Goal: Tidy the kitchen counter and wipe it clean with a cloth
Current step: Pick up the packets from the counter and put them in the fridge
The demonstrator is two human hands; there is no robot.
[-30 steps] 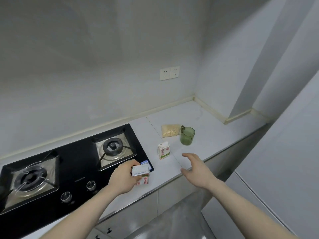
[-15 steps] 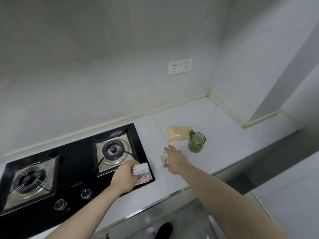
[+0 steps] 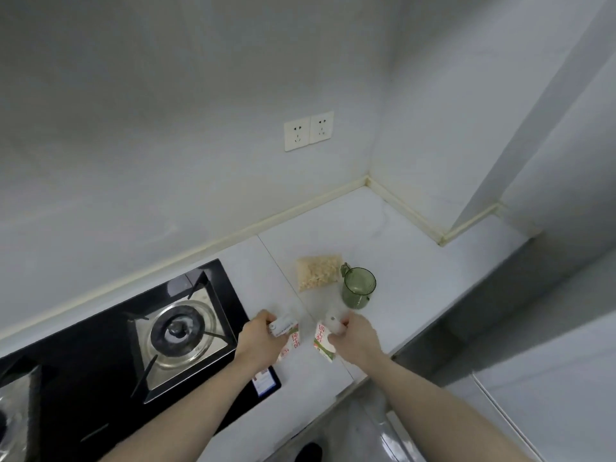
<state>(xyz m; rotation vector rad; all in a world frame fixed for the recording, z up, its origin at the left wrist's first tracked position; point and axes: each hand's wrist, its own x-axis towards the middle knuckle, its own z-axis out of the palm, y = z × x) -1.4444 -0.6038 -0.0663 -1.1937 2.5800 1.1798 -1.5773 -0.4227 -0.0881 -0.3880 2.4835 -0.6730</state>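
Stove (image 3: 140, 355) comes first on the left, black, with a round burner, set into the pale tabletop (image 3: 416, 278). A small blue label (image 3: 265, 383) sits on its near right corner, too blurry to read. Next is the left hand (image 3: 258, 341), its fingers curled round a small milk carton (image 3: 286, 336) and holding it up off the tabletop. Beside it the right hand (image 3: 358, 340) grips a second small carton (image 3: 322, 341), tipped to one side. Both cartons have red writing and some green on them, but the words are too small to read. I think both are held up so they can be carried away together, leaving that spot bare for wiping. Further back lie a clear bag of pale bits (image 3: 318, 271) and, touching it, a green cup (image 3: 358, 288) standing up; these probably need moving too. No cloth shows anywhere. Two white sockets (image 3: 308, 130) sit on the wall.
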